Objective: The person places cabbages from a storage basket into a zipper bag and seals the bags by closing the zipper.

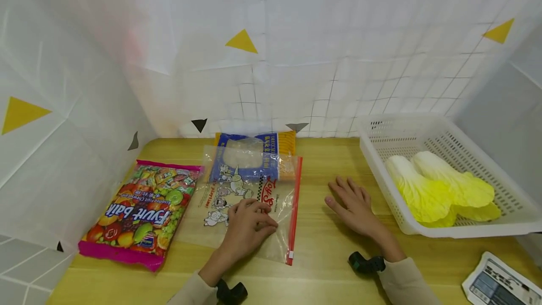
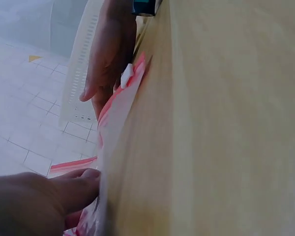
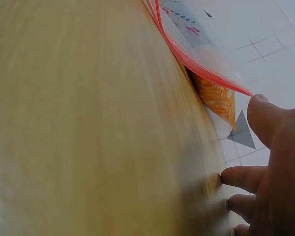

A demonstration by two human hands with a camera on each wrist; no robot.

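Note:
A clear zip bag (image 1: 277, 244) with cartoon print and a red zip edge lies flat on the table. My left hand (image 1: 250, 225) is on it, fingers bent, thumb and fingertips pinching its film near the middle. In the left wrist view the thumb (image 2: 81, 189) meets the film, and a white slider (image 2: 127, 76) sits at the end of the red zip. To the right of the bag, my right hand (image 1: 353, 206) is spread low over the wood, holding nothing. Under the bag's far part lies a blue and yellow packet (image 1: 286, 141).
A pink-edged fruit candy bag (image 1: 139, 215) lies at the left. On the right stands a white perforated basket (image 1: 381, 187) holding cabbage leaves (image 1: 449, 192). A white device with a dark panel (image 1: 499, 281) is at the near right corner. White sheeting (image 1: 296, 84) encloses the table's back and sides.

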